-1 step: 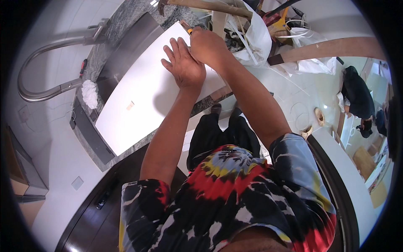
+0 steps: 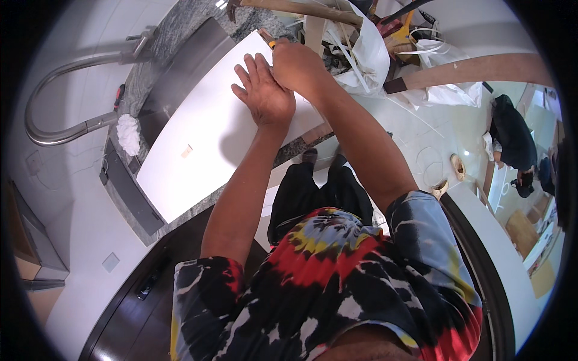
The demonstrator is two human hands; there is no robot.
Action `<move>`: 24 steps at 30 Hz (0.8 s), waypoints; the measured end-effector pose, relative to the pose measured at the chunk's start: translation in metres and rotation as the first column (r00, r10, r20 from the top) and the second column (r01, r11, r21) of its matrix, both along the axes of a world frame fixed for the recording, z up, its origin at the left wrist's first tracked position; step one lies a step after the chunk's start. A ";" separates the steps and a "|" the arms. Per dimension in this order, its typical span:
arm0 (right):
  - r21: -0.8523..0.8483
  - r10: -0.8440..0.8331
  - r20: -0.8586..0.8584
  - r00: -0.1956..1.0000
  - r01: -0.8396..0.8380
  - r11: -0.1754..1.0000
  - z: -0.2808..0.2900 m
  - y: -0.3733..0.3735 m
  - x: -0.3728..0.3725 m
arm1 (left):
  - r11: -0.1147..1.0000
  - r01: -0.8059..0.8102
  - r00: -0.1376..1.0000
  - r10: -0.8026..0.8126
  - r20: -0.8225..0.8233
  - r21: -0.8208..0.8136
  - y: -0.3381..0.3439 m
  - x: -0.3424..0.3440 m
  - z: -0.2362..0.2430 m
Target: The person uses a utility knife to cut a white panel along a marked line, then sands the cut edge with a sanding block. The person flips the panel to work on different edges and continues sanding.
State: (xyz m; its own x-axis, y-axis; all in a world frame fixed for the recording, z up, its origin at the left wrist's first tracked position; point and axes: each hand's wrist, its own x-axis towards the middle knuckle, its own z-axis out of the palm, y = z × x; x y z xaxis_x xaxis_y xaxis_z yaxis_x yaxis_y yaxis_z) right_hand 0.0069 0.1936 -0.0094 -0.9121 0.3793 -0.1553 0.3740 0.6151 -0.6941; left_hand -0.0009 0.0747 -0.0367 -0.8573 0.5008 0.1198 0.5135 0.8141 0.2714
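Note:
A white board lies over the stainless sink on a grey stone counter. My left hand rests on the board with its fingers spread. My right hand is closed round a yellow-handled tool at the board's top corner; the tool's working end is too small to make out. A small tan piece is on the board's lower part.
A curved faucet and white crumpled cloth are at left. A wooden-handled hammer, a scrap-filled bag and a wooden strip are at top right. Another person bends beyond, near shoes.

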 end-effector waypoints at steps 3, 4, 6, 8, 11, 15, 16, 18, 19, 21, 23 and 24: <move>0.015 0.026 0.033 0.999 -0.026 1.000 0.004 0.004 -0.003 | 1.000 0.016 1.000 -0.016 -0.022 0.005 0.001 0.000 0.002; 0.007 0.035 0.059 0.998 -0.036 0.999 0.007 0.007 -0.002 | 1.000 0.024 0.999 -0.024 -0.032 0.004 0.002 -0.002 0.003; 0.019 0.125 0.087 0.988 -0.127 0.992 0.019 0.018 0.001 | 1.000 0.025 0.999 -0.024 -0.046 0.003 0.007 -0.005 0.001; 0.023 0.147 0.095 0.985 -0.150 0.988 0.022 0.021 0.012 | 1.000 0.006 0.999 -0.006 -0.049 -0.012 0.006 -0.008 -0.001; 0.019 0.089 0.064 0.994 -0.091 0.996 0.020 0.008 0.039 | 1.000 0.004 0.996 -0.006 -0.089 -0.014 0.007 -0.008 -0.006; 0.011 0.020 0.133 0.991 -0.022 1.000 0.012 -0.010 0.091 | 0.999 0.007 0.989 -0.014 -0.149 -0.050 0.008 -0.006 -0.006; -0.015 0.023 0.137 0.990 -0.021 1.000 0.015 -0.012 0.104 | 0.999 0.009 0.985 -0.015 -0.171 -0.034 0.010 -0.006 -0.005; -0.068 0.028 0.140 0.990 -0.018 0.997 0.024 -0.019 0.131 | 0.999 0.013 0.984 -0.021 -0.177 -0.047 0.010 -0.006 -0.003; -0.050 0.020 0.141 0.990 -0.013 0.999 0.026 -0.023 0.144 | 0.998 0.015 0.983 -0.024 -0.181 -0.054 0.009 -0.006 -0.002; -0.006 0.001 0.145 0.989 0.000 1.000 0.029 -0.029 0.168 | 0.998 0.031 0.970 -0.043 -0.240 -0.054 0.011 -0.005 -0.001; -0.029 0.004 0.207 0.978 0.002 1.000 0.035 -0.033 0.187 | 0.998 0.040 0.963 -0.052 -0.264 -0.051 0.011 -0.004 0.000; -0.042 0.008 0.237 0.971 0.002 0.999 0.037 -0.035 0.195 | 0.998 0.038 0.960 -0.052 -0.275 -0.058 0.012 -0.003 0.002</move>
State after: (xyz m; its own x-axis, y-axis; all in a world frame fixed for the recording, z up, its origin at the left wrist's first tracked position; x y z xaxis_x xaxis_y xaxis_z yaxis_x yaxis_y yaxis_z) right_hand 0.2019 0.1584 0.0281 -0.8483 0.3657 -0.3829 0.5295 0.5888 -0.6107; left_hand -0.0041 0.0868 -0.0351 -0.7706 0.5499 0.3220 0.5991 0.7975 0.0717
